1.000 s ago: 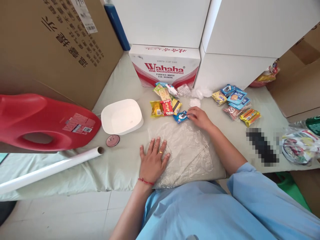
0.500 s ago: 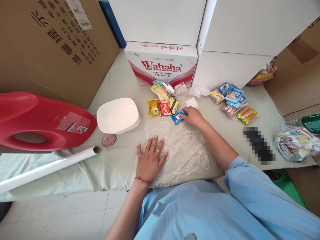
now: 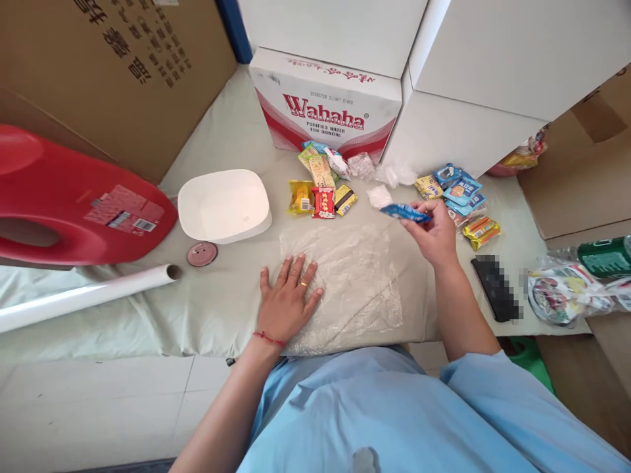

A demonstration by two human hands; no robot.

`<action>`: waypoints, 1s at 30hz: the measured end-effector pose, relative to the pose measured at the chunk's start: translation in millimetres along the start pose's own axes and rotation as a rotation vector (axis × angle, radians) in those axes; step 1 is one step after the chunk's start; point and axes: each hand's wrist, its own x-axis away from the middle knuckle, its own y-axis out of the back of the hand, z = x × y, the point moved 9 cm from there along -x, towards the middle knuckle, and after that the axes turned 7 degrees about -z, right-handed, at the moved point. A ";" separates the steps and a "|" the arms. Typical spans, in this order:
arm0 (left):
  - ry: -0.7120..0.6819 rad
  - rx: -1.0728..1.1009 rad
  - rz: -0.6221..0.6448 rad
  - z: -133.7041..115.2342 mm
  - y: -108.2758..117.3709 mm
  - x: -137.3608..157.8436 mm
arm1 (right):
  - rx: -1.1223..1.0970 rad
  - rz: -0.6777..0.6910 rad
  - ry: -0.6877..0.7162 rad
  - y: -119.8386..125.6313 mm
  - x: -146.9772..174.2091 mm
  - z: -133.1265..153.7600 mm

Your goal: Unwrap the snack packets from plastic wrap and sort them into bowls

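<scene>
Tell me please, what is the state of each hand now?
Left hand: open, palm down at the edge of the clear plastic sheet.
Right hand: closed, holding a blue packet between thumb and fingers.

A red jug [image 3: 69, 187] and white tube [image 3: 93, 299] lie at left, a Wahaha carton [image 3: 325, 108] far, a green bottle [image 3: 605, 256] right.

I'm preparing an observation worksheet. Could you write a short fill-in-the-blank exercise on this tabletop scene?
1. The right hand holds a small, shiny ____ packet.
2. The left hand lies palm down, with a thin ____ bracelet at its wrist.
3. The white-and-red cardboard carton bears the large brand name ____.

Missing words: blue; red; Wahaha.
</scene>
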 end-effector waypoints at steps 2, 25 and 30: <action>0.002 -0.009 0.013 -0.2 -0.7 -0.3 | -0.112 0.180 0.139 -23.0 30.4 30.8; 0.009 -0.059 0.027 -0.1 -2.6 -1.0 | 0.346 0.874 0.392 -133.3 130.3 37.8; 0.008 0.009 -0.045 7.3 5.2 3.0 | 0.241 0.804 0.389 -100.7 131.2 37.0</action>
